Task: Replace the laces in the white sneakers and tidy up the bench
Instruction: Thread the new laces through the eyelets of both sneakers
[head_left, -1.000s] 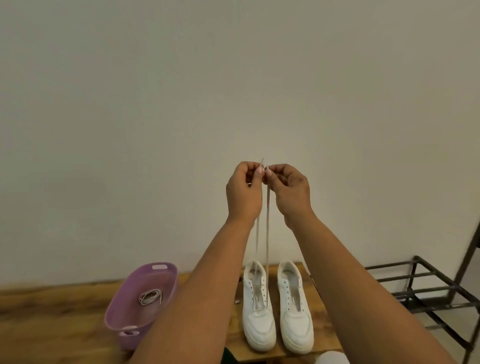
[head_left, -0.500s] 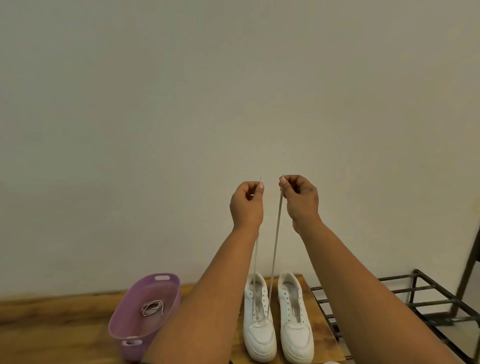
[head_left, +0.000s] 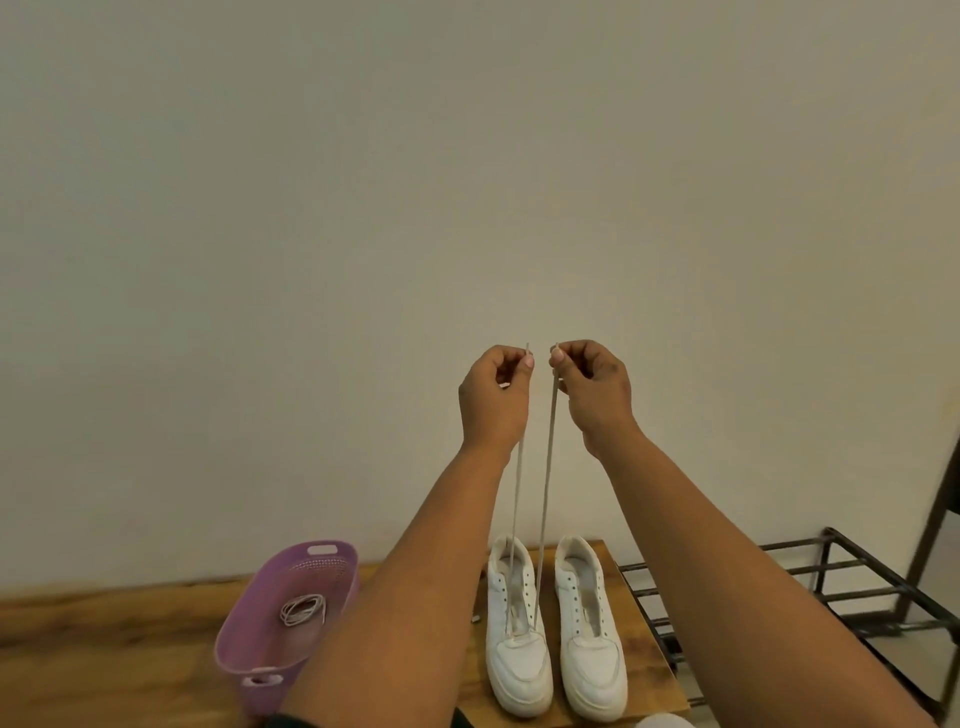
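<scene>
Two white sneakers stand side by side on the wooden bench (head_left: 104, 644), toes toward me. A beige lace (head_left: 545, 483) runs through the lowest eyelets of the left sneaker (head_left: 517, 654), and both its ends are pulled straight up. My left hand (head_left: 493, 395) pinches one end of the lace high above the shoe. My right hand (head_left: 592, 384) pinches the other end at the same height, a small gap apart. The right sneaker (head_left: 592, 660) has no lace.
A purple plastic basket (head_left: 322, 566) sits on the bench left of the sneakers, with a coiled white lace (head_left: 304, 609) inside. A black metal shoe rack (head_left: 810, 592) stands to the right of the bench. A plain wall rises behind.
My hands, touching a second ago, have moved slightly apart and lower in view, each still pinching a lace end. The camera has tilted up a little.
</scene>
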